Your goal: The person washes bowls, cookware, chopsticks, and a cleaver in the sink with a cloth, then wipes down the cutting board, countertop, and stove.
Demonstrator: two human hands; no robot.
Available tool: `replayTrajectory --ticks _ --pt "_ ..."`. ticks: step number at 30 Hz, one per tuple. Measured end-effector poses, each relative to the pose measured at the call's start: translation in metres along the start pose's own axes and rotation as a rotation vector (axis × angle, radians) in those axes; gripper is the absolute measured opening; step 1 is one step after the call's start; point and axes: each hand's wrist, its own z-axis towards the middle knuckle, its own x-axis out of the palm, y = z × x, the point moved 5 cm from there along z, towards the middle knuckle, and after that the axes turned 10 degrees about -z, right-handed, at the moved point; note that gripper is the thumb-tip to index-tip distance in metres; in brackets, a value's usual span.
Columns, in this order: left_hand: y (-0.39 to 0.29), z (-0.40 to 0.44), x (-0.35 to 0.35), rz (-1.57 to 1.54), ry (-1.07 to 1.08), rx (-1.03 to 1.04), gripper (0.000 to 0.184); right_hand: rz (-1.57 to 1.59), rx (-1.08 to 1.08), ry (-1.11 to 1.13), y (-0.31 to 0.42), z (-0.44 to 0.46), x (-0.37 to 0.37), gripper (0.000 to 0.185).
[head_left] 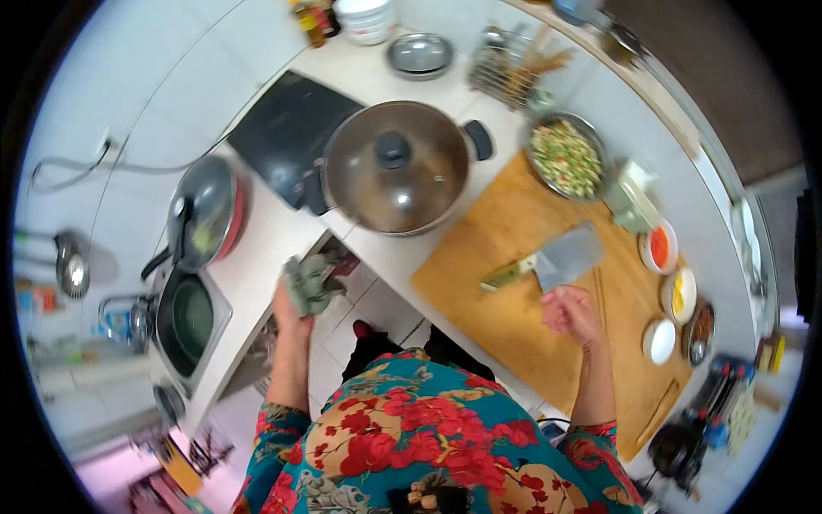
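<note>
A crumpled grey-green cloth (310,284) is gripped in my left hand (291,313), beside the counter edge and above the floor. My right hand (572,313) is loosely curled over the wooden cutting board (505,325), with nothing visible in its fingers. Just beyond it lies a cleaver (568,255), blade near my knuckles and its light green handle (510,272) pointing left. Whether my fingers touch the blade, I cannot tell. A long thin stick (598,295) rests on the board near my right wrist.
A large lidded pot (396,169) stands ahead, beside a black cooktop (291,128). At left are a lidded red pan (205,214) and a sink (221,319). Chopped vegetables fill a metal bowl (567,157). Small bowls, including a white one (659,341), line the right.
</note>
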Motion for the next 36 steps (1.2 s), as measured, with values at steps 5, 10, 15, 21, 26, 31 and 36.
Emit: replayTrajectory --ticks 5,10,15,21,26,31,36 --pt "0.034 -0.026 0.019 0.214 0.086 -0.102 0.035 -0.13 -0.162 0.55 0.049 0.051 0.169 0.049" --pt "0.031 -0.054 0.015 0.631 0.136 0.207 0.04 -0.046 -0.308 0.607 0.045 0.08 0.301 0.054" --pt "-0.008 -0.048 -0.065 0.558 0.2 0.192 0.039 -0.162 -0.187 0.583 0.028 0.106 0.383 0.05" --pt "-0.057 -0.044 -0.226 0.199 -0.131 0.116 0.03 -0.513 -0.69 0.418 0.088 0.135 0.498 0.045" --pt "-0.091 -0.069 -0.348 0.092 -0.455 0.105 0.027 -1.095 -1.202 0.396 0.065 0.159 0.61 0.06" --pt "-0.107 -0.092 -0.431 0.051 -0.62 0.101 0.025 -1.333 -1.366 0.574 0.017 0.112 0.656 0.069" --pt "-0.123 -0.106 -0.479 -0.115 -0.802 0.208 0.025 -1.422 -1.411 0.783 -0.009 0.081 0.72 0.078"
